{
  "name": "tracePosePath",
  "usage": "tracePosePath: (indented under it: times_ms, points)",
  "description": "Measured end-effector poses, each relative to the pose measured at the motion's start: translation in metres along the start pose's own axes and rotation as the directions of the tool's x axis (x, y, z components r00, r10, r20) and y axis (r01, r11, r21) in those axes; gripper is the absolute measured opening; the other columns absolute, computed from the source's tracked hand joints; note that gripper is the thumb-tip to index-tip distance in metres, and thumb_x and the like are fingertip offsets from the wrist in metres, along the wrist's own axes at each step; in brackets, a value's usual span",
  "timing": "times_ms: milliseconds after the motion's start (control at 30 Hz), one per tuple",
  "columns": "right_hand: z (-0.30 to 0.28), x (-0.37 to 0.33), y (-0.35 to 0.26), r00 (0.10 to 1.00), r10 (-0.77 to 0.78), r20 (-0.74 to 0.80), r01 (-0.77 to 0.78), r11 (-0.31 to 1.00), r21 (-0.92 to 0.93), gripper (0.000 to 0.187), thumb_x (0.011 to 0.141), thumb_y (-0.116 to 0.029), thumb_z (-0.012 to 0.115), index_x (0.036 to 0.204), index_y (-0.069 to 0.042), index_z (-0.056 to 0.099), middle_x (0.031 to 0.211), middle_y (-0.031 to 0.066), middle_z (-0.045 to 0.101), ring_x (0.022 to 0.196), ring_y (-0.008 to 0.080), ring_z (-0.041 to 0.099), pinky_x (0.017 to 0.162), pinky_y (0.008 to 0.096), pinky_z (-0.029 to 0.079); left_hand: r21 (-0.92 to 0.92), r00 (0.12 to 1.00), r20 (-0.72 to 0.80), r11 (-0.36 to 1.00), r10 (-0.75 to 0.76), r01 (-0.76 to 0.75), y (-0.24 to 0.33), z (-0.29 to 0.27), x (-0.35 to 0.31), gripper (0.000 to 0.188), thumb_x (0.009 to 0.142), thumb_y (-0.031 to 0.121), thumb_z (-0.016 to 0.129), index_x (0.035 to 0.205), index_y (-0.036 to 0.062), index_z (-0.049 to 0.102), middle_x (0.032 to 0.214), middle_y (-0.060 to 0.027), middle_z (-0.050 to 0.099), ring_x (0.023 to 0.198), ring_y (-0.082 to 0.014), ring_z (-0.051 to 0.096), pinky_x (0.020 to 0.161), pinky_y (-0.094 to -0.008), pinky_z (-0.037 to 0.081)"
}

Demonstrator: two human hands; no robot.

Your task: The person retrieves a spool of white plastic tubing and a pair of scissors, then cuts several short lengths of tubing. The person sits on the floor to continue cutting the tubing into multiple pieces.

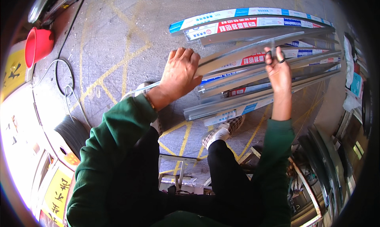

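My left hand [181, 73] is closed around a long, thin grey strip [144, 88], which comes out on both sides of the fist. To the right, the strip runs on above a row of long profiles. My right hand [280, 74] holds a small pair of scissors [281, 56] with black finger loops; their metal end points away and is blurred. Both hands are over the long metal-grey profiles [225, 82], several of which carry printed blue, white and red film [249, 22]. The profiles lie side by side, bending across the view.
A red bucket [39, 47] stands at the far left, near a looped black cable [59, 74]. Below it sits a black coil [72, 134] beside a yellow sign [57, 191]. Dark curved strips [322, 163] and a rusty frame [308, 187] are at the lower right. My feet are close to the profiles.
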State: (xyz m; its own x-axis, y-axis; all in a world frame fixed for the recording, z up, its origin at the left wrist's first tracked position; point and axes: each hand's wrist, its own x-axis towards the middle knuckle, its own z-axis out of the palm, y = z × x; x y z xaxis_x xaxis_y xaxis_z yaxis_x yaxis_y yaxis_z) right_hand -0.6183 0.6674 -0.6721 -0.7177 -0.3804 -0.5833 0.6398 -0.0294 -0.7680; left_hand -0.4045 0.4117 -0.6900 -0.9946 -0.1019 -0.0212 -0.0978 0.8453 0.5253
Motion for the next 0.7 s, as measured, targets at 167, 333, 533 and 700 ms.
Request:
tracePosePath:
  times_ms: [167, 333, 533, 700]
  points:
    - [0.027, -0.083, 0.041, 0.948, 0.247, 0.203, -0.248, 0.968, -0.017, 0.043, 0.103, -0.038, 0.054, 0.11, 0.003, 0.066, 0.075, 0.0063, 0.067, 0.055, 0.0084, 0.06, 0.045, 0.0196, 0.044, -0.084, 0.994, 0.099, 0.996, 0.041, -0.032, 0.027, 0.01, -0.029, 0.05, 0.07, 0.023, 0.078, 0.106, -0.0034, 0.054, 0.105, -0.0175, 0.052, 0.104, -0.0332, 0.05, 0.093, -0.0448, 0.04]
    - [0.043, -0.121, 0.066, 0.931, 0.318, 0.179, -0.312, 0.948, -0.061, 0.048, 0.105, -0.038, 0.049, 0.113, 0.007, 0.063, 0.073, 0.0074, 0.066, 0.055, 0.0102, 0.058, 0.044, 0.0219, 0.041, -0.067, 0.981, 0.192, 0.998, 0.003, 0.01, 0.034, 0.021, -0.038, 0.05, 0.073, 0.023, 0.078, 0.108, -0.0035, 0.053, 0.111, -0.0185, 0.052, 0.108, -0.0335, 0.049, 0.097, -0.0447, 0.038]
    - [0.042, -0.117, 0.074, 0.925, 0.346, 0.159, -0.348, 0.937, -0.013, 0.039, 0.101, -0.035, 0.058, 0.106, 0.003, 0.068, 0.074, 0.0058, 0.066, 0.057, 0.0084, 0.059, 0.045, 0.0208, 0.04, -0.038, 0.995, 0.093, 0.999, 0.036, -0.032, 0.031, 0.025, -0.038, 0.048, 0.071, 0.02, 0.078, 0.107, -0.0005, 0.055, 0.102, -0.0161, 0.051, 0.101, -0.0338, 0.051, 0.09, -0.0436, 0.04]
    - [0.022, -0.108, 0.07, 0.976, 0.204, 0.08, -0.203, 0.979, -0.024, 0.04, 0.102, -0.032, 0.058, 0.109, 0.006, 0.066, 0.07, 0.0048, 0.06, 0.051, 0.007, 0.05, 0.044, 0.02, 0.035, -0.05, 0.99, 0.144, 0.999, -0.009, 0.017, 0.03, 0.03, -0.04, 0.045, 0.072, 0.02, 0.078, 0.106, -0.0001, 0.058, 0.104, -0.0168, 0.052, 0.104, -0.0335, 0.051, 0.092, -0.0445, 0.04]
